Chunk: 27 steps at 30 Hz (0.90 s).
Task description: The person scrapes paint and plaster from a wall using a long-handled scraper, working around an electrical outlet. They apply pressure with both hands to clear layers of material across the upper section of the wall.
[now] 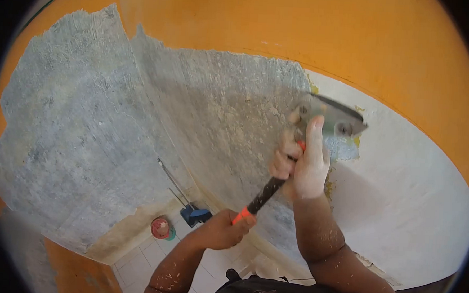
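A long-handled scraper with a wide metal blade (334, 117) slants up to the right against the wall. My left hand (226, 230) is closed round the orange lower end of its black handle (266, 195). Close below the blade, my right hand (305, 161) wraps the upper handle, thumb pointing up along it. The blade is at the border between bare grey wall (225, 114) and a smooth white layer (412, 193). Some of the blade and the right fingers are blurred. Pale flakes cling to both forearms.
Orange paint (304, 23) covers the upper wall. A wall corner runs down at the left. On the tiled floor (154, 256) stand a red and green bucket (162, 228) and a blue dustpan (195, 215) with long handles near the corner.
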Available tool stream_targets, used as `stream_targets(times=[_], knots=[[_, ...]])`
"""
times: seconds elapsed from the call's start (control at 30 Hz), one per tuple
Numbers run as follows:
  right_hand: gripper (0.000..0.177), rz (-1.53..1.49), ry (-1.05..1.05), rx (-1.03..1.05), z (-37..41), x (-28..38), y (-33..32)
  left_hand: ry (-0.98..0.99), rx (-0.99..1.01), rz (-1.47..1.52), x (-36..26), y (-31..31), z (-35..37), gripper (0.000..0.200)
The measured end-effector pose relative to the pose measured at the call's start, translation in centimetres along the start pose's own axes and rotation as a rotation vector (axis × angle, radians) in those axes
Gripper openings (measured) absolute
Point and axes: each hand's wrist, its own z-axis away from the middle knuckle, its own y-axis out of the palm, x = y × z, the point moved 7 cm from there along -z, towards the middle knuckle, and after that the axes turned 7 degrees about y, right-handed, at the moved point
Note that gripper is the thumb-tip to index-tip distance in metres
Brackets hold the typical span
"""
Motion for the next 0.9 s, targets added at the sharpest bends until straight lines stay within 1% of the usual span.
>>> stream_targets(times=[0.03, 0.07, 0.13, 0.2, 0.23, 0.27, 0.33, 0.37, 0.4, 0.47, 0.53, 0.57, 0.6, 0.67, 0.7, 0.73, 0.77, 0.8, 0.87, 0.9], knots=[[0.039, 0.039, -0.029, -0.004, 0.7, -0.2, -0.5, 0.019, 0.003, -0.055, 0.4, 0.4, 0.3, 0.052], [0.039, 0.043, -0.037, 0.005, 1.4, -0.7, -1.2, -0.063, 0.024, 0.044, 2.4, 1.2, 0.6, 0.052], [0.040, 0.040, 0.032, -0.091, 2.1, -1.8, -2.8, -0.070, 0.094, 0.109, 3.6, 2.6, 0.3, 0.053], [0.039, 0.063, 0.062, -0.083, 1.4, -1.3, -2.5, -0.031, 0.036, -0.008, 3.6, 1.0, -0.6, 0.054], [0.039, 0.077, 0.028, -0.087, 0.7, -0.3, -1.2, -0.048, 0.034, -0.016, 1.5, 0.6, -0.6, 0.056], [0.038, 0.092, -0.013, -0.083, 0.4, 0.3, -0.3, -0.050, 0.033, -0.008, 0.7, 0.2, -0.4, 0.056], [0.037, 0.061, -0.003, -0.076, 0.4, 0.1, -0.2, -0.044, 0.021, -0.137, -0.5, -0.8, 0.0, 0.044], [0.036, 0.026, -0.019, -0.017, 0.7, -0.1, -0.5, -0.027, -0.018, -0.198, 0.0, -0.3, 0.2, 0.046], [0.036, -0.008, -0.034, 0.042, 1.1, -0.5, -1.0, -0.021, -0.030, -0.199, 0.8, 0.3, 0.6, 0.046], [0.035, 0.013, -0.026, 0.029, 1.6, -1.3, -2.2, -0.075, 0.042, -0.022, 2.7, 2.2, 0.9, 0.054], [0.034, 0.121, 0.037, -0.096, 1.8, -1.1, -2.4, -0.103, 0.046, 0.034, 2.6, 2.5, 0.3, 0.054], [0.045, 0.176, -0.018, -0.090, 1.1, -0.5, -1.8, -0.082, 0.031, 0.001, 2.0, 1.8, -0.1, 0.055], [0.046, 0.127, -0.001, -0.124, 0.7, 0.3, -0.6, -0.060, 0.017, -0.033, 1.0, 1.1, -0.5, 0.055], [0.046, 0.125, -0.035, -0.153, 0.3, 1.1, 0.5, -0.072, 0.001, -0.049, -0.4, 1.1, -0.1, 0.056], [0.046, 0.126, -0.032, -0.141, 0.4, 0.9, 0.0, -0.049, -0.045, -0.121, -0.7, 0.9, 0.2, 0.057], [0.042, 0.079, -0.031, -0.063, 0.8, 0.4, -0.8, -0.027, -0.091, -0.194, -0.8, 0.7, 0.4, 0.057], [0.037, 0.034, -0.028, 0.013, 1.2, -0.1, -1.3, -0.053, -0.062, -0.126, 0.8, 1.4, 0.5, 0.058], [0.037, 0.038, -0.026, 0.022, 1.6, -0.3, -1.6, -0.046, -0.069, -0.123, 1.9, 1.7, 0.4, 0.058], [0.038, 0.110, 0.009, -0.057, 1.9, -0.8, -2.6, -0.071, 0.032, -0.059, 3.8, 2.7, -0.1, 0.058], [0.037, 0.098, -0.001, 0.020, 1.3, -0.3, -1.8, -0.033, -0.015, -0.027, 3.1, 2.2, -0.7, 0.057]])
